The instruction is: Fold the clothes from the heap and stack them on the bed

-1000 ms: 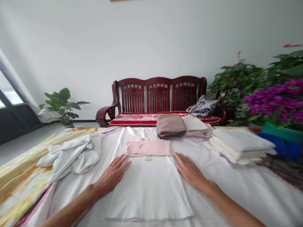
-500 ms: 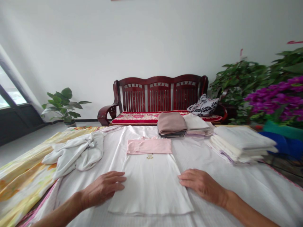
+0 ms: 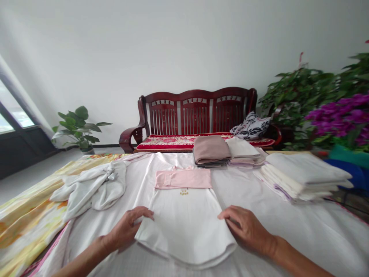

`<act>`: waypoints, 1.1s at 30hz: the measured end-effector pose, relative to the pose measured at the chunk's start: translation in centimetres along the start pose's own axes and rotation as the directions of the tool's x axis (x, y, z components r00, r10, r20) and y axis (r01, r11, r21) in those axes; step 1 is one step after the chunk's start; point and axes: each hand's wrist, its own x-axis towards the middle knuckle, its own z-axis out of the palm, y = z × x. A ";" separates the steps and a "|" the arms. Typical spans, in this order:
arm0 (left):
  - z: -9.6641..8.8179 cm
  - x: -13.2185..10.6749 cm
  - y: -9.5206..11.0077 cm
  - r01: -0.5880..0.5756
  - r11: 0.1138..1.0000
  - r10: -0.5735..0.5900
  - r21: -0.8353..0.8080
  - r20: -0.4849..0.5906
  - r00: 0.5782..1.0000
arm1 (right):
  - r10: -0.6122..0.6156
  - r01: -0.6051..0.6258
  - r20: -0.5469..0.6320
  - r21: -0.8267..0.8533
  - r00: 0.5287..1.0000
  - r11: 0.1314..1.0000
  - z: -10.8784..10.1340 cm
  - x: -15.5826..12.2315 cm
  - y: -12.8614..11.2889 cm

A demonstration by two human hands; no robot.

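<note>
A white shirt [image 3: 184, 223] lies in front of me, with a pink folded band [image 3: 183, 179] across its upper end and a small gold print below the band. My left hand [image 3: 127, 227] pinches the shirt's left side edge, fingers curled over it. On the opposite edge, my right hand [image 3: 245, 229] grips the cloth between thumb and fingers. Between the two hands the lower part bows up off the sheet, and its hem curves toward me. The fingertips under the cloth are hidden.
A crumpled white garment [image 3: 92, 188] lies to the left on the white sheet [image 3: 115, 265]. Folded stacks, one brown-topped [image 3: 211, 148] and one white [image 3: 305, 173], stand at the back and right. Beyond are a wooden bench [image 3: 196, 111] and plants [image 3: 302, 100].
Both hands went from resting flat along the shirt's sides to pinching its edges. The lower part of the shirt has risen slightly and its hem now curves. The view shifted a little.
</note>
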 end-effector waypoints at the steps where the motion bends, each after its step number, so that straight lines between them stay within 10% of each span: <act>1: 0.2 0.6 0.0 0.106 0.993 -0.109 -0.057 -0.049 0.993 | 0.156 -0.150 -0.046 0.114 0.987 0.982 0.2 0.5 -0.1; 4: 0.6 2.7 0.1 0.341 0.901 -0.378 -0.268 -0.096 0.921 | 0.539 -0.474 -0.049 0.412 0.841 0.778 0.9 2.5 -0.1; 8: 0.8 4.5 -0.9 0.467 0.783 -0.536 -0.411 -0.065 0.841 | 0.695 -0.630 0.048 0.469 0.718 0.619 1.4 4.2 0.6; 16: 1.4 2.3 -1.8 0.379 0.836 -0.451 -0.397 -0.101 0.887 | 0.539 -0.461 -0.014 0.499 0.842 0.734 2.5 2.6 0.7; 22: 1.8 -0.4 -0.2 0.405 0.912 -0.409 -0.062 -0.222 0.885 | 0.544 -0.451 -0.057 0.492 0.837 0.745 2.3 1.7 0.1; 27: 2.5 -0.8 -0.7 0.307 0.942 -0.263 0.133 -0.270 0.926 | 0.500 -0.475 -0.022 0.277 0.866 0.835 2.4 1.2 0.8; 33: 1.8 0.3 -0.5 0.200 0.954 -0.122 0.222 -0.322 0.939 | 0.212 -0.227 -0.177 -0.065 0.961 0.972 1.6 1.2 0.2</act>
